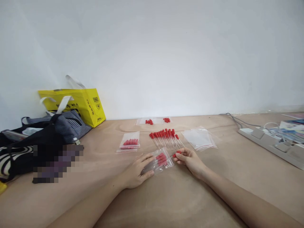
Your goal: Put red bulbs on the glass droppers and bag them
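Note:
My left hand (140,171) grips a clear zip-lock bag (169,163) over the table, thumb and fingers around its near end. Several red-bulbed droppers (161,158) lie inside that bag. Just right of the bag's mouth, my right hand (187,160) pinches one dropper (177,154) by its red bulb; its thin tube points toward the bag's opening. Beyond both hands a fanned row of droppers (166,136) rests on the table, red bulbs pointing away from me. To the left lie filled bags (130,142) holding more red-bulbed droppers.
Flat clear bags (200,138) lie at the right. Near the wall, more red-bulbed pieces sit in a clear bag (156,121). A white power strip (270,147) with cables stands at far right. A yellow bag (92,107) and a striped bag (73,126) stand left.

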Demonstrator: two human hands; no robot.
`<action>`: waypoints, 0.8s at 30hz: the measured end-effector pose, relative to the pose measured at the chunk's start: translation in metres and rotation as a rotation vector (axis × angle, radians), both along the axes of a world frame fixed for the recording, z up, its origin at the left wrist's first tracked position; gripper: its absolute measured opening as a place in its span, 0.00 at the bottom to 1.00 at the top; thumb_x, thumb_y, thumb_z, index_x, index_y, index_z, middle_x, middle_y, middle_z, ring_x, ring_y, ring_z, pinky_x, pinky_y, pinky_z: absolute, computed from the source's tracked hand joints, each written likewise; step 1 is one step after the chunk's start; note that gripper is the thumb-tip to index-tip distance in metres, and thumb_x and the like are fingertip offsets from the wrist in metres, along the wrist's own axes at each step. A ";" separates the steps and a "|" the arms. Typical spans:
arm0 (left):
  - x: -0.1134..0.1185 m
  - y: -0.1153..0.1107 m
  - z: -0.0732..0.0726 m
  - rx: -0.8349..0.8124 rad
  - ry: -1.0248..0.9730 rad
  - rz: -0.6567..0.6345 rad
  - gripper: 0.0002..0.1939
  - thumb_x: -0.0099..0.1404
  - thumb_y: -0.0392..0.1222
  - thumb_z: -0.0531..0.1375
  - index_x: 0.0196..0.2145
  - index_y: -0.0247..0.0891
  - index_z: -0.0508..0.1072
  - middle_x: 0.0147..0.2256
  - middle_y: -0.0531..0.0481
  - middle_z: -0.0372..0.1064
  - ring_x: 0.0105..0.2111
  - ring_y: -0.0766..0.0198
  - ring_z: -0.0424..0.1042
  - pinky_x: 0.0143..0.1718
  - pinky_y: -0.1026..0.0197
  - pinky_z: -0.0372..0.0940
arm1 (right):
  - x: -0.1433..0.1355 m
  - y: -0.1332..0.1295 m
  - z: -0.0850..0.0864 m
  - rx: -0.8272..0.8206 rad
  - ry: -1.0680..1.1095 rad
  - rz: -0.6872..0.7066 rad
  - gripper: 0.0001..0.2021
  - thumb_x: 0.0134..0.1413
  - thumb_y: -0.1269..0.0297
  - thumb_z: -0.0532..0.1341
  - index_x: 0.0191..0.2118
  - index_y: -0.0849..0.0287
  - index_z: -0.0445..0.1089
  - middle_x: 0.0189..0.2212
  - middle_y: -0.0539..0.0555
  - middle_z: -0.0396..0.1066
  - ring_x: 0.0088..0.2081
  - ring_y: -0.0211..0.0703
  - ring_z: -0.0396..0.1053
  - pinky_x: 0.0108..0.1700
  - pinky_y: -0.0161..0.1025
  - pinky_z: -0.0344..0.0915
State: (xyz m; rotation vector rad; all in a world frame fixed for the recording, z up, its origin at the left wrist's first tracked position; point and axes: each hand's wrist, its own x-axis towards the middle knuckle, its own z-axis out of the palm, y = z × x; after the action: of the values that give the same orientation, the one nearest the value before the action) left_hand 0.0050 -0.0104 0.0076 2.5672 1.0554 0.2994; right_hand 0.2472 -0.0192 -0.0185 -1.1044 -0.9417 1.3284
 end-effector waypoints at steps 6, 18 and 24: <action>0.000 -0.001 0.000 0.003 -0.001 0.022 0.26 0.61 0.47 0.51 0.56 0.43 0.53 0.58 0.47 0.48 0.57 0.55 0.49 0.55 0.50 0.49 | -0.008 -0.003 -0.004 0.143 -0.077 0.012 0.18 0.30 0.55 0.67 0.24 0.60 0.60 0.19 0.47 0.66 0.23 0.33 0.65 0.28 0.33 0.63; 0.000 0.001 -0.001 0.029 -0.005 0.004 0.25 0.61 0.46 0.51 0.56 0.43 0.52 0.57 0.46 0.50 0.56 0.56 0.51 0.54 0.49 0.51 | 0.002 0.008 0.002 0.390 -0.497 0.532 0.16 0.45 0.52 0.59 0.32 0.59 0.73 0.31 0.52 0.69 0.32 0.36 0.65 0.37 0.35 0.60; -0.002 0.001 -0.001 0.039 -0.013 -0.014 0.25 0.61 0.45 0.52 0.56 0.43 0.52 0.57 0.47 0.50 0.56 0.56 0.51 0.54 0.49 0.51 | 0.005 0.017 0.004 0.289 -0.465 0.720 0.15 0.41 0.55 0.62 0.33 0.60 0.72 0.27 0.50 0.69 0.28 0.34 0.63 0.32 0.33 0.60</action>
State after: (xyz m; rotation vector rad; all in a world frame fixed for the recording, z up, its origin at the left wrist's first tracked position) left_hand 0.0032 -0.0092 0.0064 2.6025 1.0359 0.3361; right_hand 0.2522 -0.0026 -0.0141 -0.8874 -1.9430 1.4427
